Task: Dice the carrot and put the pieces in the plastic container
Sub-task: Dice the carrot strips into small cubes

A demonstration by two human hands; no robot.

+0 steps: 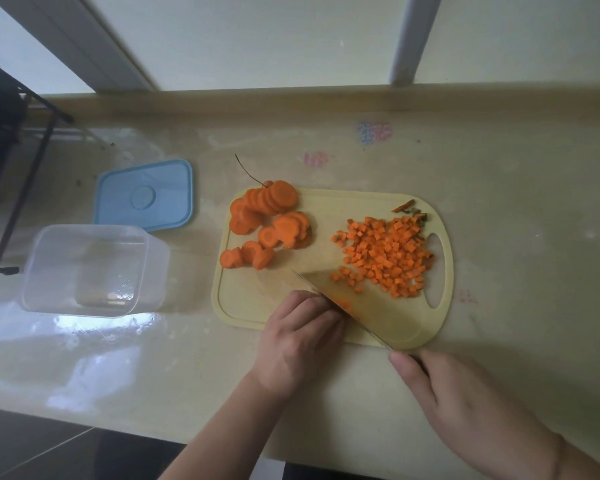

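On the pale yellow cutting board, several round carrot slices lie stacked at the left and a heap of small carrot dice lies at the right. My right hand grips the handle of a broad knife, whose blade slants across the board's front. My left hand is curled against the blade's left side over carrot pieces that are mostly hidden. The clear plastic container stands empty to the left of the board.
A blue lid lies behind the container. Carrot trimmings sit at the board's far right corner. A black wire rack stands at the far left. The counter ends at a raised ledge below a window, and its front edge is near me.
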